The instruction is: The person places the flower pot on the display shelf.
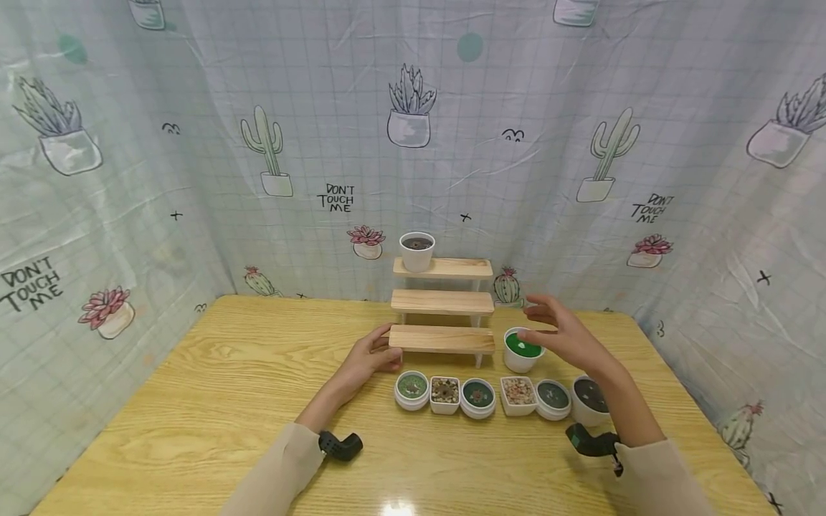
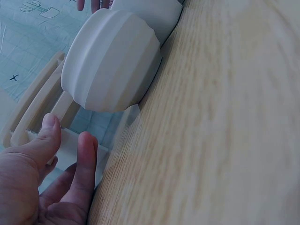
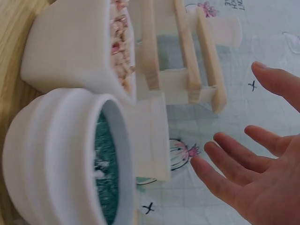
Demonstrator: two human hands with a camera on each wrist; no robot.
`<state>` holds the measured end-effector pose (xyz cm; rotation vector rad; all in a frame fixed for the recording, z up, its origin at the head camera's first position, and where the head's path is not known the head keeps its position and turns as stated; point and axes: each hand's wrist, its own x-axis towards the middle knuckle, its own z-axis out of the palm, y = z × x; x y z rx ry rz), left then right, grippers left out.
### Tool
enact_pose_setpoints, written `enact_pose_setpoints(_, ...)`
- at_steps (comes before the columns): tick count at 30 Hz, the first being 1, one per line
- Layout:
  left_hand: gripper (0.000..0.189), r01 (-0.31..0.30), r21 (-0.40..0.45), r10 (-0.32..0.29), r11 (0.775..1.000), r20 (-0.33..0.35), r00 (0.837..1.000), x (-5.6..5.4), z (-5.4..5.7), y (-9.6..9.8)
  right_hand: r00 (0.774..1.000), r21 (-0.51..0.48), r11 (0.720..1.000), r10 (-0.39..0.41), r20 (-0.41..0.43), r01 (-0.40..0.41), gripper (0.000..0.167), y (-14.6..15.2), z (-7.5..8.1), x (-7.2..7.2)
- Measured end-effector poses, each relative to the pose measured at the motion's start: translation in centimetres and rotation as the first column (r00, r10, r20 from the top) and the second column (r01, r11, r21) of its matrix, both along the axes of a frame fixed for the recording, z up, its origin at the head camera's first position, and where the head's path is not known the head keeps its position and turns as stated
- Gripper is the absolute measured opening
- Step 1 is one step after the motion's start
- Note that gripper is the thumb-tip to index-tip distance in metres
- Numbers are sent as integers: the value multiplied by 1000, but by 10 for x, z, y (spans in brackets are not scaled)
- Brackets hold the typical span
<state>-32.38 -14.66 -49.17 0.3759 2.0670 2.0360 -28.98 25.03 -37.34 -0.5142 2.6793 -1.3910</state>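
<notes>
A three-step wooden plant stand [image 1: 442, 338] with white supports stands at the table's middle. My left hand [image 1: 368, 358] is at the left end of its lowest step, thumb and fingers apart and loosely bent. In the left wrist view, that hand's fingertips [image 2: 86, 143] lie beside the stand's white support. My right hand [image 1: 568, 337] hovers with spread fingers over a white pot with a green top [image 1: 521, 355], right of the stand. The right wrist view shows this hand [image 3: 262, 173] holding nothing. A white pot with dark filling [image 1: 416, 256] sits on the top step's left end.
In front of the stand is a row of small white pots, among them a green-filled one [image 1: 411, 401], a square one with pebbles [image 1: 444, 407] and a square one with pinkish stones [image 1: 518, 408]. A dark-filled pot [image 1: 584, 414] ends it, beside my right forearm. A patterned curtain [image 1: 310, 143] hangs behind.
</notes>
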Motion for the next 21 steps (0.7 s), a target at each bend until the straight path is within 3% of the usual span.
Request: enact_pose_setpoints(21, 80, 32, -15, -32, 999, -11, 999, 0, 4, -2, 999, 21, 999, -41, 34, 40, 82, 5, -20, -13)
